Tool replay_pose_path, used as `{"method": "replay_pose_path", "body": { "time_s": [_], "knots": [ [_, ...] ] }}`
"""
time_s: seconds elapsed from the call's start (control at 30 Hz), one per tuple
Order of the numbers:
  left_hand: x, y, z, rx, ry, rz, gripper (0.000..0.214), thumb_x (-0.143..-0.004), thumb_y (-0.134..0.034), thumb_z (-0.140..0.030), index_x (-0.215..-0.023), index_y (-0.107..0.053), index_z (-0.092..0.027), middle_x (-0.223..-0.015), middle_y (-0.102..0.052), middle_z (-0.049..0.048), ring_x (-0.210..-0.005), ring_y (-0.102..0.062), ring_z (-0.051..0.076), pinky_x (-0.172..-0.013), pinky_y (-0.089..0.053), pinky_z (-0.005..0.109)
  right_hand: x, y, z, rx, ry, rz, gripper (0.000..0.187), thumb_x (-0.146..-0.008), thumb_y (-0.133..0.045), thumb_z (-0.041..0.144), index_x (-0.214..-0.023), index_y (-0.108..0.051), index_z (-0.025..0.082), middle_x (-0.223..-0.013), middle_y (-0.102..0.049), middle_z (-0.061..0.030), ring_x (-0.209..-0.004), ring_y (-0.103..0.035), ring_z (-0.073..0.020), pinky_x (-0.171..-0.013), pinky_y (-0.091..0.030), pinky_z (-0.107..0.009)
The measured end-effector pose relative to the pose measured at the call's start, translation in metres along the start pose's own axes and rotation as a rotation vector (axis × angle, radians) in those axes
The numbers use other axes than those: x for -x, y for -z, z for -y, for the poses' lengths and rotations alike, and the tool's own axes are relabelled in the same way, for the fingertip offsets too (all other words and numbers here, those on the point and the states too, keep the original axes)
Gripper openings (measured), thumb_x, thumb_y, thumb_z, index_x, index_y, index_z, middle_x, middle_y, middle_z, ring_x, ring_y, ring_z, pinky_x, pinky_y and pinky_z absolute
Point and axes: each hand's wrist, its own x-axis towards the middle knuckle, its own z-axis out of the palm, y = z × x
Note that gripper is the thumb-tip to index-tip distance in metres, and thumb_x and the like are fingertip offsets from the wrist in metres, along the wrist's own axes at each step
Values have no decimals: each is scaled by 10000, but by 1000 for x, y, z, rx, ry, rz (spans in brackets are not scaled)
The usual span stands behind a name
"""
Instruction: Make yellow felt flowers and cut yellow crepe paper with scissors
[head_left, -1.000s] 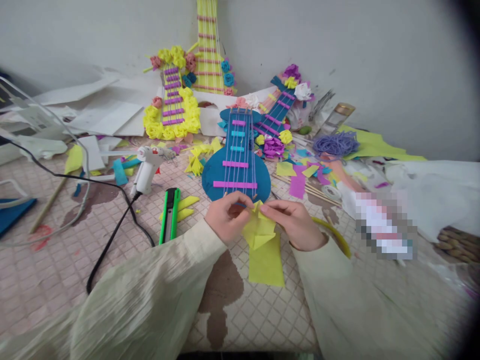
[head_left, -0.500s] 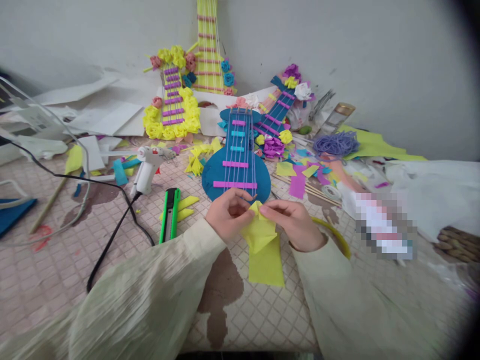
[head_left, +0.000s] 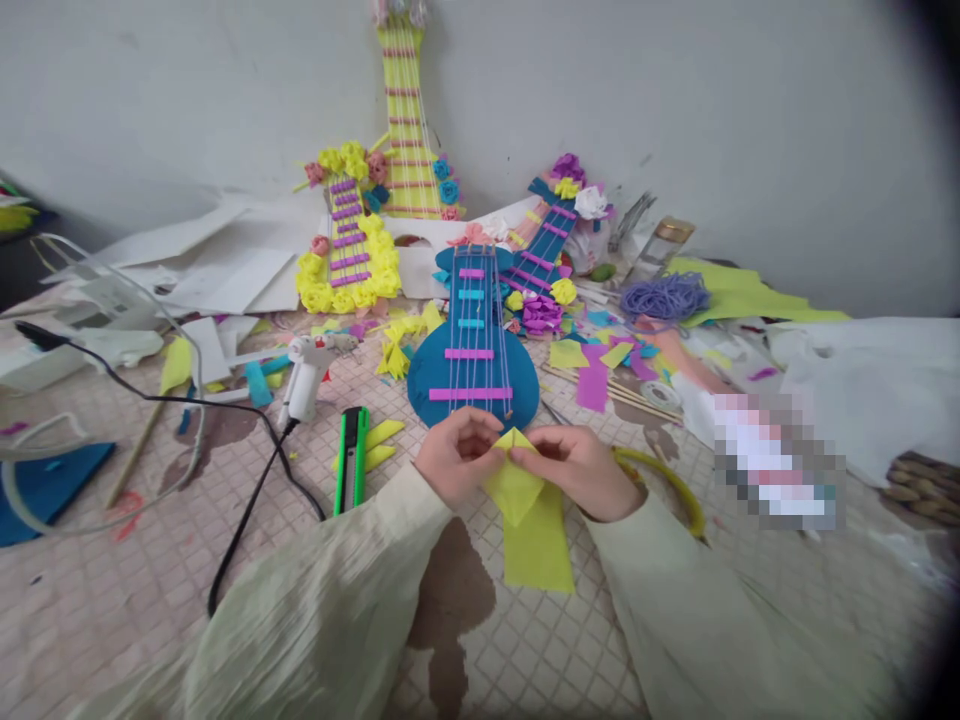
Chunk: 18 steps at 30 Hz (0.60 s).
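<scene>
My left hand (head_left: 454, 460) and my right hand (head_left: 581, 468) both pinch a folded piece of yellow paper (head_left: 516, 480) low in the middle of the head view. Their fingertips meet at its top point. Its loose end hangs down over the tiled surface (head_left: 525, 640). Just beyond my fingers lies a blue paper guitar (head_left: 472, 360) with purple and cyan bars and pale strings.
A green utility knife (head_left: 351, 458) and a white glue gun (head_left: 307, 365) with a black cord lie to the left. Two more flower-trimmed guitars, yellow (head_left: 349, 245) and blue (head_left: 547, 235), lean at the back. Paper scraps, skewers and a purple cord coil (head_left: 664, 295) lie at the right.
The view has tilted up a little, so everything sits lower in the picture. My fingers have worked the yellow paper into a tighter, more pointed fold.
</scene>
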Motion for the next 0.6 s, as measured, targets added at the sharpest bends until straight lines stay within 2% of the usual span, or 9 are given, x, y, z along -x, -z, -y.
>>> {"method": "replay_pose_path", "body": {
  "time_s": [0.17,0.37,0.6],
  "knots": [
    [0,1,0,-80,0,9,244,-635,-614,-272,-823,-544,-135,-705,-587,17,-631,-548,110,-604,-432,246,-2,0,-3,-29,6,45,207,-688,-613,334,-601,-571,151,-501,-470,44,-466,-433,-85,-446,-317,-214],
    [-2,2,-2,-240,-20,-10,218,-689,-548,-341,-633,-590,-135,-563,-562,-6,-515,-484,91,-504,-404,217,-3,0,-8,-39,-27,99,238,-670,-625,380,-646,-599,144,-537,-536,26,-501,-488,-105,-482,-378,-225],
    [-4,5,2,-373,-40,-10,199,-709,-520,-313,-654,-607,-142,-567,-577,-5,-514,-488,90,-495,-406,208,-5,0,-8,-65,-45,143,184,-665,-614,324,-616,-570,152,-519,-494,37,-479,-448,-87,-450,-345,-207]
  ]
}}
